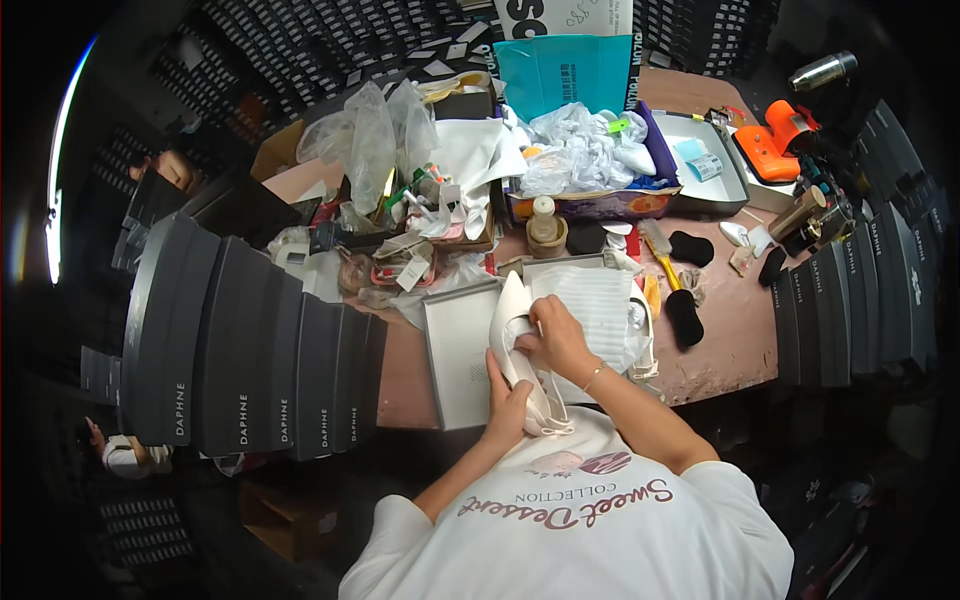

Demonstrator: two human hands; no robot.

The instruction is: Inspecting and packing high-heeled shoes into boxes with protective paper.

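My left hand (508,402) is wrapped round a white pointed-toe shoe (507,308), which is held with its toe away from me. Thin straps with a small bow hang at its heel, close to my shirt. My right hand (552,335) is at the shoe's opening with its fingers bent together; whatever they pinch is hidden. Under the shoe lies an open grey shoebox part (462,345). To the right a white ribbed wrapping sheet (595,300) is spread, with the strap and bow of another white shoe (645,362) beside it.
Stacks of dark shoeboxes flank me, on the left (250,340) and on the right (868,290). A yellow-handled brush (660,250) and black pads (684,318) lie to the right. Behind are a purple carton (590,205) of crumpled wrapping and an orange tape dispenser (770,145).
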